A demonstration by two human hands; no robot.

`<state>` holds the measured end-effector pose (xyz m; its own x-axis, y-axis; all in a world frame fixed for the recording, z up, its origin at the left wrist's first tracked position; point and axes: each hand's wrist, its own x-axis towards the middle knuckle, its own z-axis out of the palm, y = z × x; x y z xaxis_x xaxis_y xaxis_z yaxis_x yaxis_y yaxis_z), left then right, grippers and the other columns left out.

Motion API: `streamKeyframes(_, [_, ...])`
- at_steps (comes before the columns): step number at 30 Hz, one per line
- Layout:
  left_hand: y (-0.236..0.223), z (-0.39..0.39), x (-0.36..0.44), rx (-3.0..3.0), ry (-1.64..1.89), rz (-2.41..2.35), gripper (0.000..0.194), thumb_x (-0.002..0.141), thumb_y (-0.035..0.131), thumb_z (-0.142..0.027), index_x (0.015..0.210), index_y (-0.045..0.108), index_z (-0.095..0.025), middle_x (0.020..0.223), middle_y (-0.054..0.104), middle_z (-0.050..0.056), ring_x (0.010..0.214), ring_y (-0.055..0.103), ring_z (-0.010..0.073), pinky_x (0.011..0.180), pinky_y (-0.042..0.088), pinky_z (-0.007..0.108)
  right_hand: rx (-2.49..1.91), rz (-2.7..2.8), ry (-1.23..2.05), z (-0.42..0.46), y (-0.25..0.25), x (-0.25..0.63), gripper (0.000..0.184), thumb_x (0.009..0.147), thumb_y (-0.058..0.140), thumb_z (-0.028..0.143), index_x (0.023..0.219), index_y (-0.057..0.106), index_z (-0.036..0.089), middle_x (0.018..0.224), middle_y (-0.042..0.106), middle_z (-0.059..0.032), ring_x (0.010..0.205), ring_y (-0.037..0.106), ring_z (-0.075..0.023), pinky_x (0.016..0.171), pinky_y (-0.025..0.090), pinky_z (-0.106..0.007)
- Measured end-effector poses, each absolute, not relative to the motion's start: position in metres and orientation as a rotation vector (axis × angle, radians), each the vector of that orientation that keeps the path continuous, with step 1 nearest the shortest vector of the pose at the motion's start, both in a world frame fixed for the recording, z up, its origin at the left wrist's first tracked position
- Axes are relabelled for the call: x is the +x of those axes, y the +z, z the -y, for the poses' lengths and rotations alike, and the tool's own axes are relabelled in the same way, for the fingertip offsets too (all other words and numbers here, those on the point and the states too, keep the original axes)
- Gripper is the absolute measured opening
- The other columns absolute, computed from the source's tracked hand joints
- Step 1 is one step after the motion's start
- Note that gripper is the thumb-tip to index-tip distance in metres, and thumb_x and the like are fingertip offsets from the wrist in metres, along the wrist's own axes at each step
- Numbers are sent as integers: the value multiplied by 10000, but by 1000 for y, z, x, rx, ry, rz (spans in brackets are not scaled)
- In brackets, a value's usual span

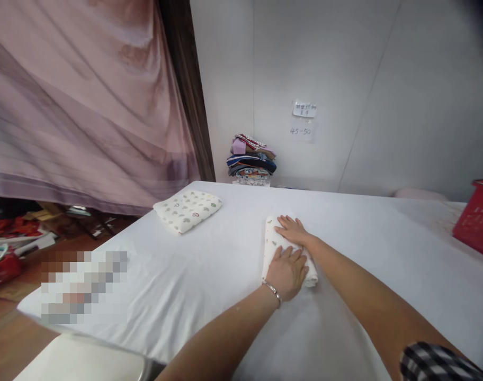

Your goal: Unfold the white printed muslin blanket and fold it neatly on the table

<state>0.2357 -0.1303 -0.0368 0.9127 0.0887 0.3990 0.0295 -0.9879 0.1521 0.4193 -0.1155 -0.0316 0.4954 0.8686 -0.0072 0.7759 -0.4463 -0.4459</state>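
Observation:
A folded white cloth (270,247) with small printed motifs lies on the white-covered table (225,254). My left hand (288,272), with a silver bracelet at the wrist, presses flat on its near part, fingers stretched out. Flat on the far right part of the same cloth rests my right hand (294,231), its fingers spread. Both palms cover much of the cloth, so its folds are partly hidden. Farther left, near the table's edge, a second folded white cloth (188,209) with grey, green and red motifs lies by itself.
A pile of folded fabrics (252,161) stands beyond the table against the grey wall. At the right edge sits a red bin (477,219). A pink curtain (86,95) hangs on the left. A white seat (82,360) is at the near left, beside a pixelated patch.

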Motion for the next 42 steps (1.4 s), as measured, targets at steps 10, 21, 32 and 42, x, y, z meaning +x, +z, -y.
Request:
streamKeyframes(10, [-36, 133, 236, 2902, 622, -53, 316, 913, 333, -315, 1119, 554, -225, 1218, 579, 51, 1205, 433, 229, 1038, 295, 497, -2165, 1021, 438, 157, -53, 425, 662, 844, 403, 554, 1390, 356, 182, 1512, 137, -47, 1387, 19, -185, 1121, 63, -349])
streamKeyframes(21, [-16, 61, 234, 1723, 418, -898, 527, 802, 539, -391, 1274, 446, -177, 1383, 433, 116, 1254, 414, 230, 1027, 343, 359, -1631, 416, 795, 233, -37, 383, 412, 801, 515, 495, 1067, 611, 196, 1165, 611, -93, 963, 607, -205, 719, 509, -310])
streamKeyframes(32, [-18, 44, 243, 1605, 403, -930, 638, 753, 618, -404, 1298, 409, -146, 1258, 552, 145, 1001, 610, 205, 801, 493, 273, -1560, 485, 835, 219, -15, 350, 443, 753, 600, 444, 1136, 569, 225, 1107, 638, -66, 953, 600, -197, 654, 491, -259])
streamKeyframes(42, [-21, 49, 212, 2052, 543, -865, 533, 790, 561, -413, 1268, 468, -195, 1357, 464, 117, 1237, 432, 242, 1022, 337, 365, -1987, 711, 410, 219, -21, 341, 665, 811, 495, 484, 1397, 342, 212, 1447, 325, -76, 1283, 358, -244, 1029, 333, -381])
